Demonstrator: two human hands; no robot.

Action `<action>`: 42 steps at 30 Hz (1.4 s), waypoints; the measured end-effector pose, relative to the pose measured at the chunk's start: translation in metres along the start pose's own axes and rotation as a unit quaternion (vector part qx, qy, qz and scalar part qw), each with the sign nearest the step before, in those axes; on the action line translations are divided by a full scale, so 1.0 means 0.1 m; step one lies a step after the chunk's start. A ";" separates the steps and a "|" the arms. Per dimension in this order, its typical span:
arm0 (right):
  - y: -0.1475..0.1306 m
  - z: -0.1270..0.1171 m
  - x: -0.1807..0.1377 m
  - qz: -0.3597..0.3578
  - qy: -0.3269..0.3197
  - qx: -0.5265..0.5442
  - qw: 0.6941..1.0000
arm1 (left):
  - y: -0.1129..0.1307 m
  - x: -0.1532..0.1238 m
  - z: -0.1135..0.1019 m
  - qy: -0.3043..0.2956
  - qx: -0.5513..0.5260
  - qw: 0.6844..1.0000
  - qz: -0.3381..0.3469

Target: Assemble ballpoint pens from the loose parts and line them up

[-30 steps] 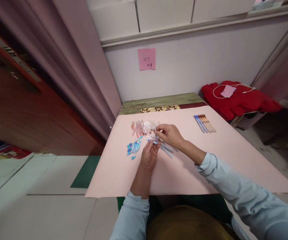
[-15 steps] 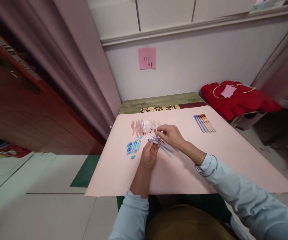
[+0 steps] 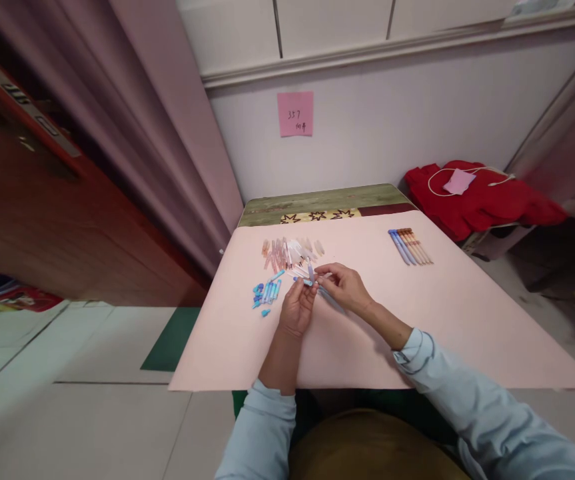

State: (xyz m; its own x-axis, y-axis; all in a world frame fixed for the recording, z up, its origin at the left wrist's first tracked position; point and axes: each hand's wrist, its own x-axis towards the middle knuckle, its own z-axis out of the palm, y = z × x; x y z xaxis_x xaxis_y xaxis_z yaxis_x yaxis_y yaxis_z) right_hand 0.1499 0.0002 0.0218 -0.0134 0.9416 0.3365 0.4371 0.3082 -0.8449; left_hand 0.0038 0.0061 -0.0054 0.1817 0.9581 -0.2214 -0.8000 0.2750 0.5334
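My left hand (image 3: pixel 297 310) is raised over the table, its fingers pinched on a small blue pen part (image 3: pixel 303 281). Close against it on the right is my right hand (image 3: pixel 344 287), thumb and forefinger pressed together at the left fingertips; what they grip is too small to tell. A pale lavender tube (image 3: pixel 310 269) stands upright between the two hands; which one holds it I cannot tell. Partly hidden under the right hand lie pale blue barrels (image 3: pixel 331 299). Left of my hands are short blue tubes (image 3: pixel 271 292) and small blue caps (image 3: pixel 258 293).
Behind my hands lie brownish pen pieces (image 3: pixel 280 255) and thin white pieces (image 3: pixel 296 251). Several blue and brown pens (image 3: pixel 409 247) are lined up at the right. Pink paper (image 3: pixel 237 347) covers the table. A red cloth (image 3: pixel 482 203) with a white cable is beyond its right edge.
My right hand has come down slightly toward my left fingertips. My left hand stays nearly in place with the blue pen part. The loose pieces lie as before.
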 end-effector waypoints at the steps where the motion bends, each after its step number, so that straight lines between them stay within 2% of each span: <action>1: 0.01 0.01 -0.02 -0.007 0.005 0.003 1.000 | 0.00 0.00 0.00 0.000 -0.001 1.000 0.000; 9: 0.08 0.10 -0.02 -0.017 0.028 0.049 0.998 | 0.00 -0.04 0.02 -0.004 0.031 0.999 -0.025; 13: 0.05 0.12 -0.06 -0.028 0.100 0.074 0.992 | 0.01 -0.04 0.03 -0.015 0.049 0.998 -0.026; 16: 0.05 0.10 -0.15 -0.006 0.137 0.055 0.989 | 0.03 -0.03 0.03 -0.002 0.037 0.999 0.000; 19: 0.07 0.06 -0.21 -0.008 0.116 -0.022 0.993 | 0.04 0.00 0.02 0.034 0.027 0.998 0.042; 24: 0.09 0.03 -0.23 -0.091 0.087 -0.127 0.984 | 0.04 0.05 -0.01 0.059 0.014 0.995 0.078; 27: 0.09 0.05 -0.23 -0.108 0.087 -0.143 0.980 | 0.03 0.06 -0.03 0.053 0.016 0.995 0.083; 32: 0.10 0.07 -0.24 -0.093 0.107 -0.137 0.980 | 0.02 0.05 -0.03 0.043 0.037 0.994 0.092; 42: 0.14 0.06 -0.23 -0.080 0.095 -0.136 0.983 | -0.05 -0.02 0.04 0.027 0.137 0.983 0.122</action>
State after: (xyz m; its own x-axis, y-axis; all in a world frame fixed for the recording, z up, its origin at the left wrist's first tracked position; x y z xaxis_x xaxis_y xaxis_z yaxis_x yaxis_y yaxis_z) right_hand 0.1505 -0.0168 -0.0001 0.0553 0.8334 0.5499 0.6684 0.3783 -0.6405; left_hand 0.0100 0.0034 -0.0048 -0.0324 0.9946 -0.0986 -0.6314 0.0561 0.7735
